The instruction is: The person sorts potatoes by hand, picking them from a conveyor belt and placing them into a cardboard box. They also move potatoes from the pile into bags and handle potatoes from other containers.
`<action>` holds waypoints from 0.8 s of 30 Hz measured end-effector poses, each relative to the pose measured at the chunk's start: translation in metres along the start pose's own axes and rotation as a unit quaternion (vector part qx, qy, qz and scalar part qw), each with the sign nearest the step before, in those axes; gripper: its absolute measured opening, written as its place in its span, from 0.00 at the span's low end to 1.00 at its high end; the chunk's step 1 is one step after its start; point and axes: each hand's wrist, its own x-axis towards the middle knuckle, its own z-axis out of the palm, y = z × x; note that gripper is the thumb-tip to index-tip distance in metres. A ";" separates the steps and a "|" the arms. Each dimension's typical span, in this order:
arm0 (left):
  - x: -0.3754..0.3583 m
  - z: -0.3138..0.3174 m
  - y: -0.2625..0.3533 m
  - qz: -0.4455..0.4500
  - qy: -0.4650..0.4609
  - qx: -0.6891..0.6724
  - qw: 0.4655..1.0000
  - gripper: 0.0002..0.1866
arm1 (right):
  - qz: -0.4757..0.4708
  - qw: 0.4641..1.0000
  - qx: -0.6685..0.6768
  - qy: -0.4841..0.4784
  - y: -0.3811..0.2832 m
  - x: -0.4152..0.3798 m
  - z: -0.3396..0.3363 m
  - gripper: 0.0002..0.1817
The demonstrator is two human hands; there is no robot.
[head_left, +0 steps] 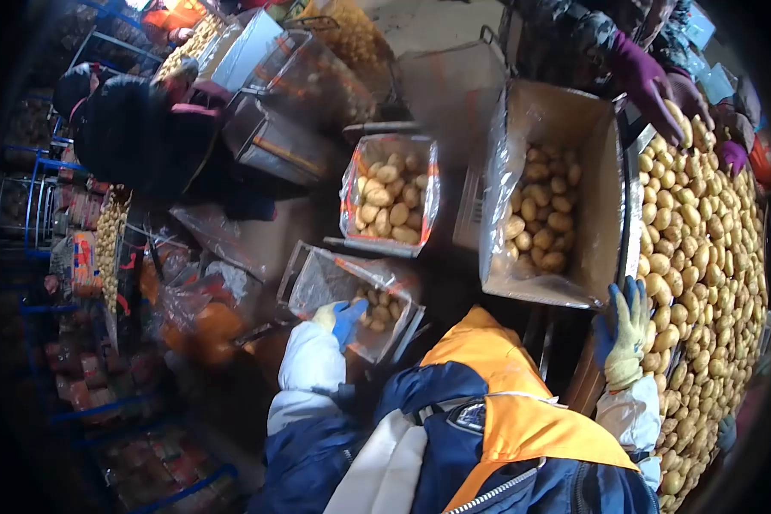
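My left hand [343, 322], in a yellow and blue glove, reaches over a plastic-lined container [317, 283] with some potatoes [382, 310] at its right side. Its fingers are partly blurred, so any grip is unclear. My right hand [625, 330], gloved alike, has its fingers spread at the left edge of a large potato heap [702, 257], by the near right corner of a cardboard box [604, 206]. Nothing shows in that hand. Potatoes lie in the bottom of the box.
A lined crate [345, 214] of potatoes stands ahead. At the top right, a person's purple gloves [647, 86] touch the heap. Another person in dark clothes [137, 137] bends at the left. Clear plastic and orange bags [201, 330] lie at the lower left.
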 end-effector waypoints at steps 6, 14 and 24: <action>-0.004 0.019 0.091 0.108 -0.080 -0.531 0.837 0.17 | 0.005 1.000 0.023 0.009 -0.001 -0.002 0.001 0.37; 0.069 0.076 0.294 0.154 -0.296 -0.694 0.638 0.32 | 0.026 0.999 0.020 -0.013 -0.004 0.000 -0.005 0.35; 0.020 0.139 0.365 0.343 -0.345 -0.288 0.825 0.23 | 0.104 0.993 0.020 0.053 0.012 -0.032 -0.056 0.28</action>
